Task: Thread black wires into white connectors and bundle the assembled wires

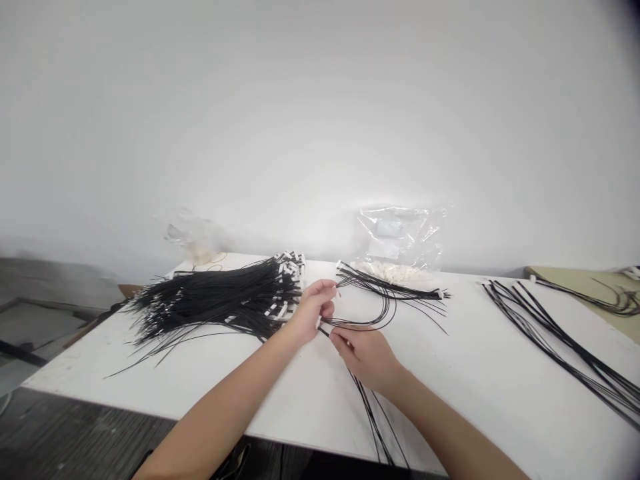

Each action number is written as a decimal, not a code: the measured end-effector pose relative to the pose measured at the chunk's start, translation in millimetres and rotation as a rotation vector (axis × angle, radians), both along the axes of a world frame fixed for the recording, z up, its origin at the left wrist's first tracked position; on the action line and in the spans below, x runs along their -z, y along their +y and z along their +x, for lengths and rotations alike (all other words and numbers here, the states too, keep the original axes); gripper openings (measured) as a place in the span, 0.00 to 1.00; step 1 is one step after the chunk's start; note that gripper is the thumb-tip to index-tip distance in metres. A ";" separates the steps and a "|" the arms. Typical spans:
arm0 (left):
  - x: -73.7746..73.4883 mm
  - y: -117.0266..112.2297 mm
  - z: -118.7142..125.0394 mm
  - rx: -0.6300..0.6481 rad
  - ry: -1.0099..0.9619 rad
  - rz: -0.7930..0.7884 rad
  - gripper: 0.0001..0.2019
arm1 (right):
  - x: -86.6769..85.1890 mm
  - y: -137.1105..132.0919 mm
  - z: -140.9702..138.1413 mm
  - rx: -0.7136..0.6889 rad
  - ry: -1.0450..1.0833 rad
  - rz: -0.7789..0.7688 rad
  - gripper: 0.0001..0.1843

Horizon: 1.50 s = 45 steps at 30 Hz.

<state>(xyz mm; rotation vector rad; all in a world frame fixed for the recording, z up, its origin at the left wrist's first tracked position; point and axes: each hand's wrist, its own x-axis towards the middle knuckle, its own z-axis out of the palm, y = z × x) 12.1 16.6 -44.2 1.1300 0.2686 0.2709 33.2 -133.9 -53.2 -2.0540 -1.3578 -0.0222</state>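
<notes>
While the left hand [314,308] pinches the thin ends of looped black wires [386,307], the right hand [369,352] grips a dark strand beside a small white connector [319,323], above the table's middle. Slack in the loop could plausibly snag the neighbouring bundle [395,283], and tails trailing towards the front edge might pull a light pinch loose. The white table [435,380] bears a large tagged pile [220,300] at left, a clear bag [400,240] behind, and long cables [555,340] at right; beyond rises a plain pale wall [320,120].
</notes>
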 end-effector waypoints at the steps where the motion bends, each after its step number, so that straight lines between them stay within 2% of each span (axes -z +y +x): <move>1: -1.8 -0.4 -0.7 -0.005 -0.018 -0.020 0.14 | -1.6 0.3 -0.1 -0.002 0.083 0.013 0.15; 6: -7.3 -3.3 -2.8 -0.008 -0.071 -0.080 0.13 | -4.3 3.2 0.8 -0.028 0.441 0.091 0.13; 11: -4.4 -5.3 -2.7 -0.004 -0.090 -0.114 0.13 | -1.5 5.5 1.9 -0.093 0.753 0.136 0.12; 17: -0.3 -6.7 -2.5 0.009 -0.117 -0.147 0.12 | -1.3 5.4 4.3 -0.128 0.956 0.087 0.09; 22: -0.3 -8.9 -3.4 0.032 -0.111 -0.154 0.13 | -3.7 6.4 4.4 -0.093 0.917 0.101 0.10; 27: -0.7 -10.2 -3.2 0.036 -0.101 -0.147 0.13 | -5.4 5.9 1.4 -0.067 0.700 0.175 0.09; 34: -0.7 -11.2 -2.8 0.032 -0.079 -0.143 0.14 | 1.4 5.2 2.1 -0.001 0.490 0.038 0.16; 37: 0.4 -11.5 -2.7 0.027 -0.079 -0.137 0.14 | 1.6 6.0 3.0 0.009 0.492 0.036 0.15; 45: 0.6 -12.2 -2.7 0.003 -0.085 -0.134 0.13 | -6.5 4.0 2.1 -0.074 0.570 0.063 0.15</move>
